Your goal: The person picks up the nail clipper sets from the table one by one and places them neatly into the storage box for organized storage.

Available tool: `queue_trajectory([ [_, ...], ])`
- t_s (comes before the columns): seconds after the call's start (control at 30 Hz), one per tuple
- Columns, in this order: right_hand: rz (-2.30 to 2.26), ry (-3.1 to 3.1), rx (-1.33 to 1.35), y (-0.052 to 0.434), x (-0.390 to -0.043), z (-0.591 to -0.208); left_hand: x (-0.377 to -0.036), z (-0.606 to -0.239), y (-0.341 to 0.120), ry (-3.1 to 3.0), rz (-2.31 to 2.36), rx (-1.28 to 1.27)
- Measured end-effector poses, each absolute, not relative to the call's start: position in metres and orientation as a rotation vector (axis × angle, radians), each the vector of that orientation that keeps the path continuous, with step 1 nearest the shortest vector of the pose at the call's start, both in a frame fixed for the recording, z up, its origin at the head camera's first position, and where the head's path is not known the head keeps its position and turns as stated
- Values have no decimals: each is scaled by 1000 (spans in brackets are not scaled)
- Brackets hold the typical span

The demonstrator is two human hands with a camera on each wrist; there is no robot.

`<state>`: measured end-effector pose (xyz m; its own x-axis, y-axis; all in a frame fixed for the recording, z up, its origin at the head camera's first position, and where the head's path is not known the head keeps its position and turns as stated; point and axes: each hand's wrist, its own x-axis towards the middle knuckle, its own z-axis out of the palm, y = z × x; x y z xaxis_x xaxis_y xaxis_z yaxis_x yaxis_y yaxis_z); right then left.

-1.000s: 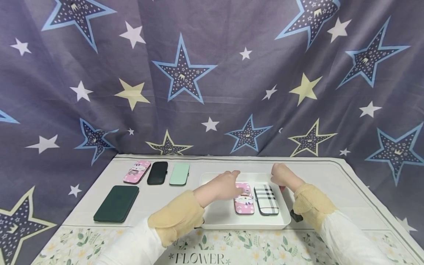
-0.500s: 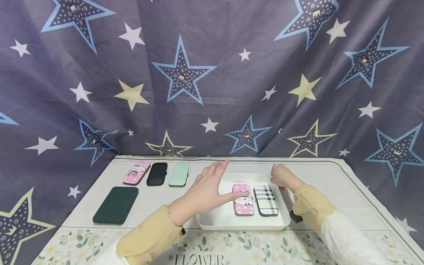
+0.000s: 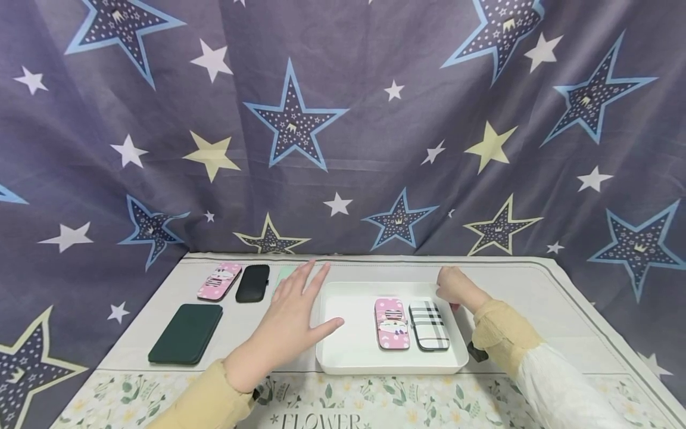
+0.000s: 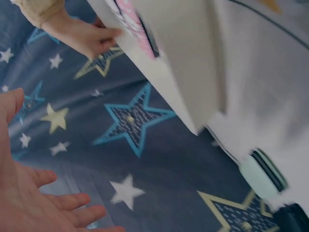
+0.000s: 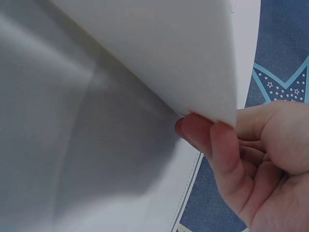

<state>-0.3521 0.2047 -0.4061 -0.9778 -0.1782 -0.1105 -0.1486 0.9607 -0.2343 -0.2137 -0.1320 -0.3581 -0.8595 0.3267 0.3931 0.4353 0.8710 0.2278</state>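
My left hand (image 3: pixel 286 316), fingers spread, hovers left of a white tray (image 3: pixel 334 357) and partly covers a mint green case (image 3: pixel 286 272). The left wrist view shows that mint case (image 4: pixel 263 171) on the cloth, away from the open palm. My right hand (image 3: pixel 458 287) pinches the tray's far right corner; in the right wrist view its curled fingers (image 5: pixel 224 147) press the underside of the white wall (image 5: pixel 193 58). Inside the tray lie a pink cat-print case (image 3: pixel 392 339) and a black-and-white plaid case (image 3: pixel 430 339), side by side.
At the table's left are another pink cat-print case (image 3: pixel 220 282), a black case (image 3: pixel 252 283) and a larger dark green flat case (image 3: pixel 186 333). A star-printed curtain (image 3: pixel 343 119) hangs behind the table. A floral cloth strip (image 3: pixel 429 399) runs along the front.
My left hand has moved left, from over the pink case in the tray to beside the mint case, its fingers spreading. My right hand keeps hold of the tray corner.
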Motion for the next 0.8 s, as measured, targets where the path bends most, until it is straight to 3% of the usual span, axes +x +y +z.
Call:
queue_trajectory([
  [0.8,-368,2983,-255,204,-349,-404,-209,-374,-236,-2656,-365,-219],
])
